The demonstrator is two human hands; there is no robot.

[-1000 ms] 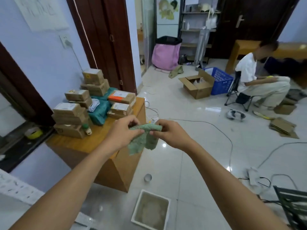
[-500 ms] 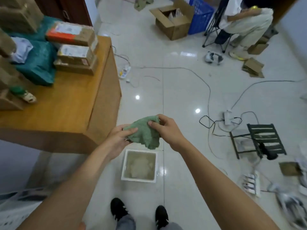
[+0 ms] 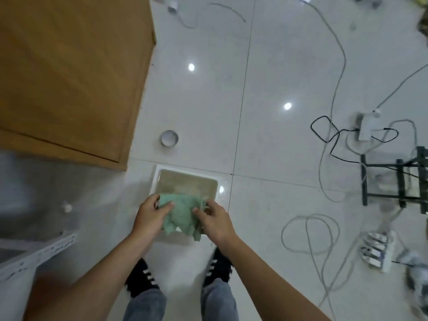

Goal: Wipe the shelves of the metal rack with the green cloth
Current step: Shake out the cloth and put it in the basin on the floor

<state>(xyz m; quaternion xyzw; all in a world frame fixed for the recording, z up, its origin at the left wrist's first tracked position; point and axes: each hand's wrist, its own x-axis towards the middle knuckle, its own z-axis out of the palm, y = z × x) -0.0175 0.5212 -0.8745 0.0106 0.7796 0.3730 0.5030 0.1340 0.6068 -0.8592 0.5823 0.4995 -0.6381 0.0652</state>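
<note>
At about ten o'clock in the view a wooden cabinet (image 3: 69, 72) fills the upper left, its corner ending just short of a white basin (image 3: 159, 179) that sits on the pale tiled floor (image 3: 266, 77) near six o'clock; the basin holds murky water, and a small round tin (image 3: 169, 138) stands on the floor just beyond it toward twelve. Over the near half of the basin, the left hand (image 3: 150, 216) pinches one edge of the green cloth (image 3: 183, 216), thumb on top and fingers curled under, holding fabric. The right hand (image 3: 215, 221) grips the opposite edge the same way, fingers closed on the bunched cloth, so the cloth hangs crumpled between the two hands and above the water, not visibly dipped in it; whether it is already wet cannot be told. Below, at six o'clock, two black shoes (image 3: 141, 276) stand just behind the basin. Far to the right, around three o'clock, the dark metal rack (image 3: 398, 184) stands on the floor among loose cables (image 3: 324, 144) and a power strip (image 3: 375, 251), well apart from the hands. The step in hand looks like preparing the cloth at the basin, wetting or wringing it, with no shelf wiped yet as far as can be seen. The next move likely calls for lowering the cloth into the water or twisting it out, then carrying it rightward to the rack while stepping clear of the cables.
</note>
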